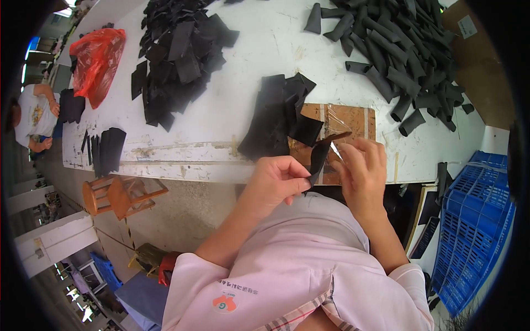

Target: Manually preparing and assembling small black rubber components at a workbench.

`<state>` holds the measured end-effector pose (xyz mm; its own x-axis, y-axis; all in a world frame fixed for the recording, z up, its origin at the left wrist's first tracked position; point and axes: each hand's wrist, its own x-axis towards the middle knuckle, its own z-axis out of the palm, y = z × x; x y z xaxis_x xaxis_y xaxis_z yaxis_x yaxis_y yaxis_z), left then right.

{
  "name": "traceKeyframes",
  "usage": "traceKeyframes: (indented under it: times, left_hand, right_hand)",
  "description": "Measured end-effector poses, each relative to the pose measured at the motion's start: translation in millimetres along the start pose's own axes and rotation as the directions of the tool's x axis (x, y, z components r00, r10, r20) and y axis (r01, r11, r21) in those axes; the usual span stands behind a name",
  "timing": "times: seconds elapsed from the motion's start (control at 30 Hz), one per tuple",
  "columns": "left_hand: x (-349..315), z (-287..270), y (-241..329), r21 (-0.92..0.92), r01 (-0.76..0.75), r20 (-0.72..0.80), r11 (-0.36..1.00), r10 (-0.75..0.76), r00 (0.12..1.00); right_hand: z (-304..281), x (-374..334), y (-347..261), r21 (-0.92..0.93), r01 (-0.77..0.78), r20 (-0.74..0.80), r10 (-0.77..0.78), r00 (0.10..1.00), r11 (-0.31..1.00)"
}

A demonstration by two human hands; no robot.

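My left hand [279, 179] pinches a small black fabric piece [317, 159] between thumb and fingers, just over the table's front edge. The piece stands up, bent into a curve. On its other side, my right hand [361, 171] has its fingers curled in close. A thin, shiny sliver shows by those fingertips, too small to name. A narrow brown strip [338, 136] juts out above the fabric's top; I cannot tell whether it belongs to it. Beneath lies a brown cardboard sheet [361, 118] with clear tape. Loose black pieces [270, 118] overlap its left part.
A heap of flat black pieces [185, 49] covers the table's far left; rolled black tubes [395, 60] pile up at far right beside a cardboard box [480, 60]. A red plastic bag [99, 60], wooden stools [124, 196], blue crates [472, 226] and another person [36, 113] stand around.
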<state>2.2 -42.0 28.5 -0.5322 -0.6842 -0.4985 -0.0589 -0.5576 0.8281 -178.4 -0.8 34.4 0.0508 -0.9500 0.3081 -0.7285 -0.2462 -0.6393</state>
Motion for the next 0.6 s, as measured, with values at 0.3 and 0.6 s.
traceKeyframes:
  times: [0.3,0.6]
  left_hand:
    - [-8.2,39.3,-10.3,0.444,-0.432,-0.241,0.785,0.569,0.787]
    - [5.5,20.7,-15.1,-0.344,-0.215,-0.269,0.914,0.124,0.955]
  right_hand:
    - [4.0,-6.2,-18.7,0.339,-0.117,-0.01,0.128,0.992,0.933]
    - [35.3,-6.5,-5.5,0.109,-0.121,-0.088,0.131,0.987,0.987]
